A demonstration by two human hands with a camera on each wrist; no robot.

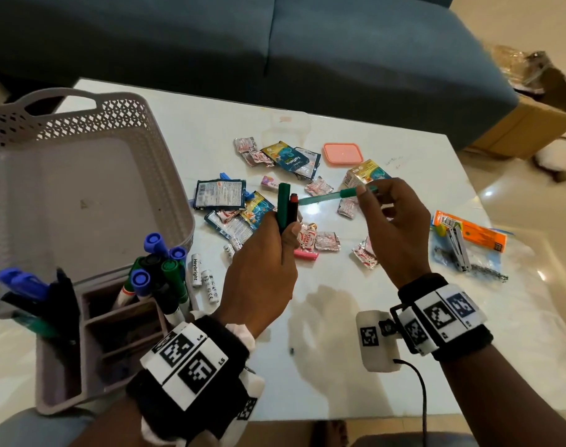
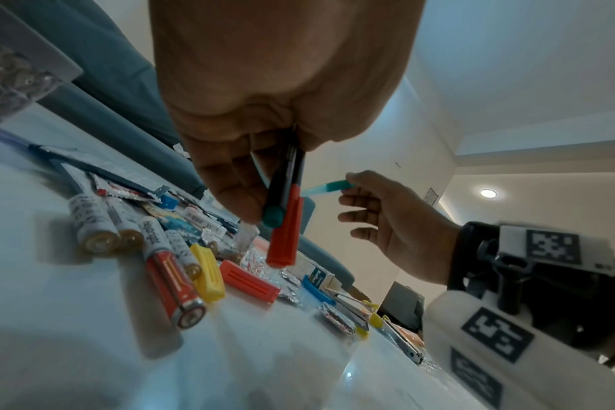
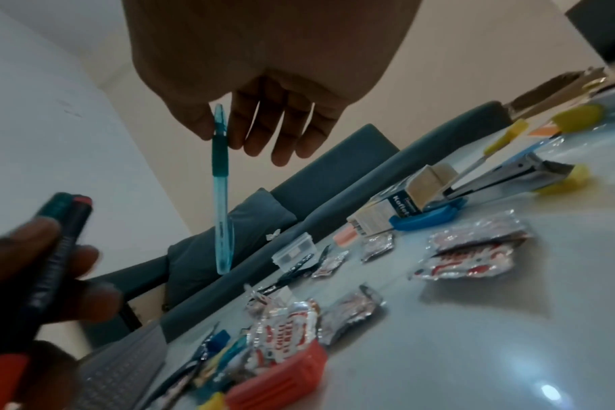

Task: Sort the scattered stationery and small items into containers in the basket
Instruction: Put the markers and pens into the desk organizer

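At the table's (image 1: 339,317) left edge I see the grey basket (image 1: 81,195), its lattice wall toward me and its floor bare. At the near left corner, in front of the basket, stands a divided holder (image 1: 91,359); I see markers (image 1: 159,279) with blue, green and black caps upright in it. Just right of the holder a few white batteries (image 1: 196,271) lie on the table.

My left hand (image 1: 262,269) is over the middle of the table, fingers curled round two dark markers held upright together, one with a green cap (image 1: 284,191) and one with a red end (image 1: 293,199). In the left wrist view the same grip shows a red cap (image 2: 285,230) and a teal end pointing down at the table.

Behind that hand I see loose sachets (image 1: 218,195), foil packets (image 1: 327,241) and a small carton (image 1: 365,175) scattered across the middle of the table. A pink lid (image 1: 343,153) lies toward the far edge.

My right hand (image 1: 398,227) is right of centre, above the table. Thumb and forefinger pinch a teal see-through pen (image 1: 327,196) by one end; the other fingers are spread loosely. The pen points left toward the markers, clear of them.

Near the right edge I see an orange pack (image 1: 472,232) and a metal stapler (image 1: 457,250) on a clear bag.
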